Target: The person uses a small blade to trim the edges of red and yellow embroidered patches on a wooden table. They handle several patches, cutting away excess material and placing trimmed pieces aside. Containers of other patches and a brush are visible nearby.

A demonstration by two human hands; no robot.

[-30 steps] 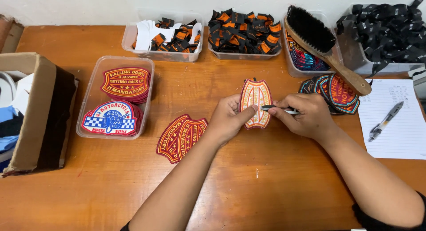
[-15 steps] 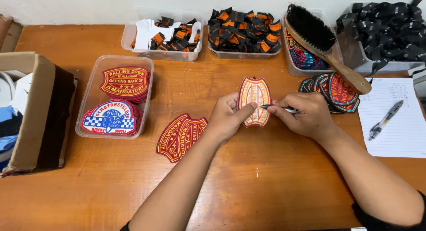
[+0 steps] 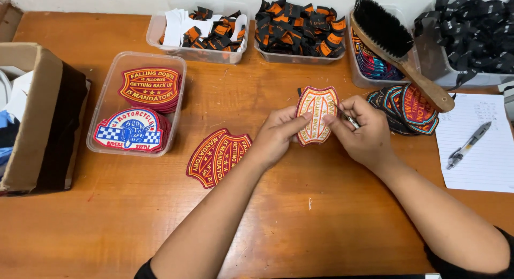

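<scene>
— Hands' status?

— Left hand (image 3: pixel 276 135) pinches the shield-shaped embroidered patch (image 3: pixel 317 114) by its left edge, thumb on the stitched face. Right hand (image 3: pixel 363 133) grips the right edge, fingers curled around a thin metal tool (image 3: pixel 349 118).

— Patch location?

— Held above the wooden table (image 3: pixel 321 225), centre. Flat matching patches (image 3: pixel 219 156) lie just left; a bristle brush (image 3: pixel 399 46) rests on a clear plastic tub (image 3: pixel 357 70) far right.

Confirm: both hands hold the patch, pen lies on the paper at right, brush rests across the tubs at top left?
Not quite. In the head view the brush rests across the tubs at top right, not top left. Both the left hand and right hand do hold the patch, and the pen lies on the paper.
</scene>
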